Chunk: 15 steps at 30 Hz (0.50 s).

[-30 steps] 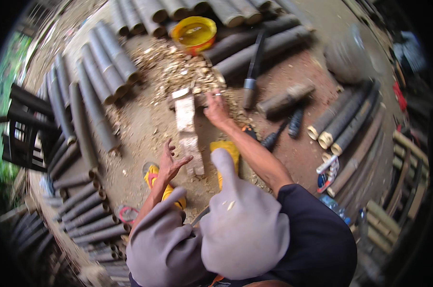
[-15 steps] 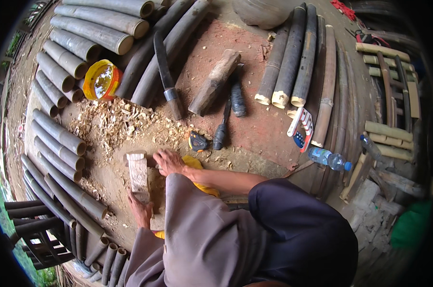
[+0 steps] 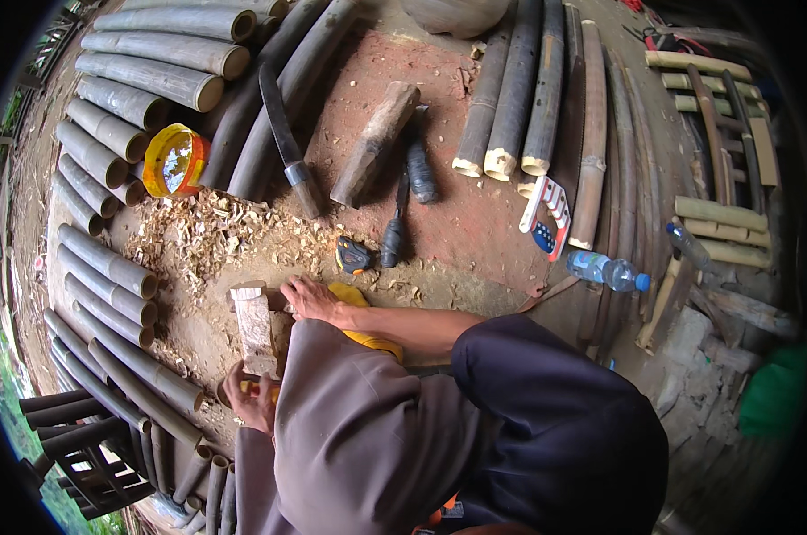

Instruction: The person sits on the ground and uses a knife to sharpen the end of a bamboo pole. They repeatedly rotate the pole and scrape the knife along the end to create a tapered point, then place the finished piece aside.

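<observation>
A pale, rough-hewn wooden block (image 3: 256, 332) stands between my hands, close to my knees. My left hand (image 3: 253, 401) is at its near end, fingers curled round something with an orange-yellow patch that I cannot make out. On the block's right side, my right hand (image 3: 310, 298) is closed over a brown piece of wood (image 3: 278, 300), whose shape is mostly hidden. Yellow cloth (image 3: 353, 296) shows beside my right wrist. Beyond that hand lie a black and orange tape measure (image 3: 354, 255) and a tool with a black-wrapped handle (image 3: 392, 242).
Wood shavings (image 3: 189, 236) cover the ground ahead. A machete (image 3: 283, 125), a rough log (image 3: 374, 143) and a yellow-orange tub (image 3: 173, 160) lie farther off. Bamboo poles (image 3: 158, 80) line the left; more poles (image 3: 501, 98), a handsaw (image 3: 548, 218) and a water bottle (image 3: 607, 270) are right.
My left hand has drawn back from the block's near end and curled round something partly orange-yellow. My right hand stays at the block's side. The whole view has shifted slightly.
</observation>
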{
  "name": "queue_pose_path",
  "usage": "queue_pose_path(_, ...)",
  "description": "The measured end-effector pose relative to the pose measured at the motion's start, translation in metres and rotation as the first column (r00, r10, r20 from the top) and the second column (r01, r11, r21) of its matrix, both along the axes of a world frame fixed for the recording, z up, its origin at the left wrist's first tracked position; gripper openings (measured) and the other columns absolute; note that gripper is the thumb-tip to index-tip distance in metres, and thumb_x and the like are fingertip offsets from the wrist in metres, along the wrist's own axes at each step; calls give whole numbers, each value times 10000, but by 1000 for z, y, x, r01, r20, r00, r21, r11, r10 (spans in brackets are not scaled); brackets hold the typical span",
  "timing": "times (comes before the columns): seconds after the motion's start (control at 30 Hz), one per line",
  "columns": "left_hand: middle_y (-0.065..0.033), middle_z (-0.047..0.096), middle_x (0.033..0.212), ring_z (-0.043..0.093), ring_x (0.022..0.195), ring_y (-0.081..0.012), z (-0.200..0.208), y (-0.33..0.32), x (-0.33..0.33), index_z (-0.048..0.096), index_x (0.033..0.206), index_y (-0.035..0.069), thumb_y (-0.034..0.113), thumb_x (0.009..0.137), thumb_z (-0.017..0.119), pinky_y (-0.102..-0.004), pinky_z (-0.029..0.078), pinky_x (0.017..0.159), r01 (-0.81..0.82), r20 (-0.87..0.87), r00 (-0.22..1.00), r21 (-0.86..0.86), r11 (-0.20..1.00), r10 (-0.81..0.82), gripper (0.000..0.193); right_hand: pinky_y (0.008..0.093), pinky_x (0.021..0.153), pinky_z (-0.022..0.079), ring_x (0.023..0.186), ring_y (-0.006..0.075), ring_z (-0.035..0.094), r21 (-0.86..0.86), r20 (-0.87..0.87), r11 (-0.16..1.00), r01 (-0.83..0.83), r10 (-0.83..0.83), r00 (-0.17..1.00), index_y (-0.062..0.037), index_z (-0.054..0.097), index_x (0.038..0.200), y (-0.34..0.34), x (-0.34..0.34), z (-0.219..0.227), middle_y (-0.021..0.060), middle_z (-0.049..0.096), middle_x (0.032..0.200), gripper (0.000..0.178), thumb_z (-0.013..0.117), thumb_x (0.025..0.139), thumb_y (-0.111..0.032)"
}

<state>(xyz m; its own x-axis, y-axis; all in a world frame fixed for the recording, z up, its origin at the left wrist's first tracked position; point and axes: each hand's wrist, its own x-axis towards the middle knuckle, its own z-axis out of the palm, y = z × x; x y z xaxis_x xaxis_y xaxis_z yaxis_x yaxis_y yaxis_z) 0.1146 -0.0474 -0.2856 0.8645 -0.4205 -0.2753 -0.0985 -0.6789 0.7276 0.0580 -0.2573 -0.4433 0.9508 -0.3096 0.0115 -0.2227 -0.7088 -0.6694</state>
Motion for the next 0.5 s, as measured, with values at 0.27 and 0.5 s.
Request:
queue_pose_path(0.27,-100,591,1098,585,975,-229,-23,15,19,564,1203,29,109,808,685,-339,470,852,-178,-234,961,-123,976,146,421,420,774,498,899,331,606,285,254,810,513,-580,774,14,600,993,-121,-132,112,193,591,955,318,631,678,44)
queue_pose_path(0.5,-78,618,1039,579,929,-158,-23,-13,6,577,1168,-6,100,815,672,-301,456,821,34,-263,961,-217,975,-92,381,507,977,388,1166,442,471,-634,155,-14,773,-982,110,-79,340,1374,-305,-322,124,276,463,1290,753,671,739,-314)
